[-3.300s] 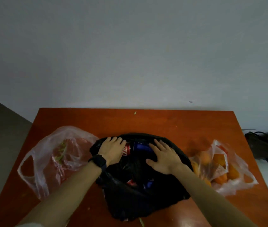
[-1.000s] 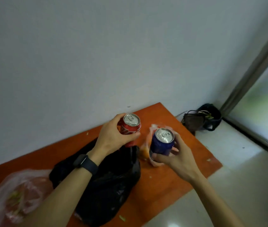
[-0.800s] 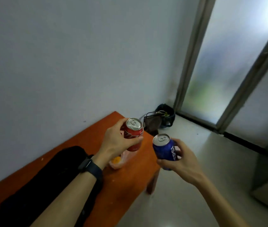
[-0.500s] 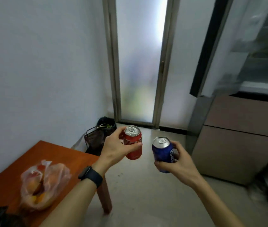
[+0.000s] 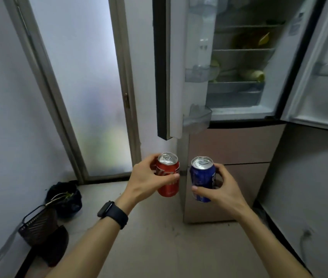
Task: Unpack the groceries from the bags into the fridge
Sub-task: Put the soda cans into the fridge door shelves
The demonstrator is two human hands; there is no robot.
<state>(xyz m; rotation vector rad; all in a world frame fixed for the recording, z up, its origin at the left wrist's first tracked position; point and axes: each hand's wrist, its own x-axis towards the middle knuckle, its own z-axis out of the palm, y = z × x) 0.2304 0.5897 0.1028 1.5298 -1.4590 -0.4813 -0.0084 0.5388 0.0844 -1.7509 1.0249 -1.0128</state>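
Your left hand (image 5: pixel 149 178) grips an upright red aluminium drink can (image 5: pixel 168 177). Your right hand (image 5: pixel 221 187) grips an upright blue aluminium drink can (image 5: pixel 203 179) just beside it, not touching.

Change: both cans are out of the black bag. You have turned, and the desk is out of view.

Above and ahead of both hands stands the white two-door fridge (image 5: pixel 239 115), doors open, shelves partly stocked.

Judgement: the carry is nearly done; shelving comes next.

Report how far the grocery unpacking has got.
Done: the white fridge stands open, greenish produce inside. In hand: the left hand grips a red drink can, the right hand a blue drink can. Left: shelving both; the bags are out of view.
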